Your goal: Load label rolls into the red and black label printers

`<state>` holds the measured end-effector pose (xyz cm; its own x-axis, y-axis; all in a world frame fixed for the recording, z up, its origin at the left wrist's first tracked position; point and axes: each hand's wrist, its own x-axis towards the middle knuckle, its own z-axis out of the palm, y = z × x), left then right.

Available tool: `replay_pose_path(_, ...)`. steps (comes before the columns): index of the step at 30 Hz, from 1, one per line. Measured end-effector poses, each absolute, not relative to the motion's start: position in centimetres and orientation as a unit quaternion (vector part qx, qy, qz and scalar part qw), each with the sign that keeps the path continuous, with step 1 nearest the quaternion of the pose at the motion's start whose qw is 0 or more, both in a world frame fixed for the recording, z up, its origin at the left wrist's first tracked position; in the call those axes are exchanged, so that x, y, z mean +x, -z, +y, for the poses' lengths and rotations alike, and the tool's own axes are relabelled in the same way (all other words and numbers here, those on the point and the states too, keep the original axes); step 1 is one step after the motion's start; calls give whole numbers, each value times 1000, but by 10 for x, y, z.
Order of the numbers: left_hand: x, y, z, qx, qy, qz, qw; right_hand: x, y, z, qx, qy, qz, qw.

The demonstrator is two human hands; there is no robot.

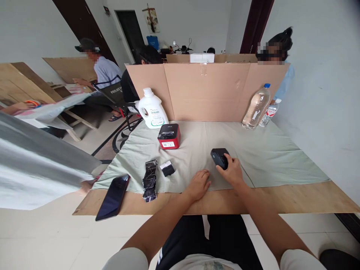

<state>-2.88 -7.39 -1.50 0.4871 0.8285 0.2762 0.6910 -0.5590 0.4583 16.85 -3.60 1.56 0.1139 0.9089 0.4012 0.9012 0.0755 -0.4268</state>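
My right hand grips a small black box-shaped device by its near right side, thumb at the front and fingers over the edge. The device is at or just above the cloth; I cannot tell whether it touches. My left hand lies on the cloth near the table's front edge, fingers loosely spread and holding nothing. Left of it are a small black-and-white piece and a crinkled, shiny black strip. Farther back stands a red box-shaped device with a black top.
A dark phone overhangs the front left edge. At the back left stands a white jug. Two clear bottles, a large one and a small one, stand back right. A cardboard screen closes the far side; people sit beyond.
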Motion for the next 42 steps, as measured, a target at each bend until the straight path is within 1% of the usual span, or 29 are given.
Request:
replay_pose_path(3,-32,19,-72,784,-326,506,153,133,-9,-48,-677,14,-668,309)
replay_pose_path(5,-34,20,-70,764,-352,517,156,118,-4,-53,-679,21,-668,306)
replay_pose_path(11,-35,20,-67,780,-320,504,184,104,10,-67,-672,48,-682,285)
replay_pose_path(16,-35,18,-62,760,-333,511,224,112,16,-73,-640,52,-715,277)
replay_pose_path(19,-32,12,-50,695,-370,547,284,116,19,-73,-628,57,-722,286)
replay_pose_path(24,-19,-2,-17,500,-422,643,399,124,23,-68,-611,51,-726,312)
replay_pose_path(28,-14,-9,2,393,-437,656,473,129,24,-64,-603,39,-719,345)
replay_pose_path(32,-18,-9,9,343,-431,634,543,130,24,-62,-602,21,-713,358)
replay_pose_path(38,-29,-13,18,344,-375,634,582,129,23,-61,-607,-13,-699,379)
replay_pose_path(42,-30,-20,28,358,-326,640,597,129,23,-61,-610,-20,-702,367)
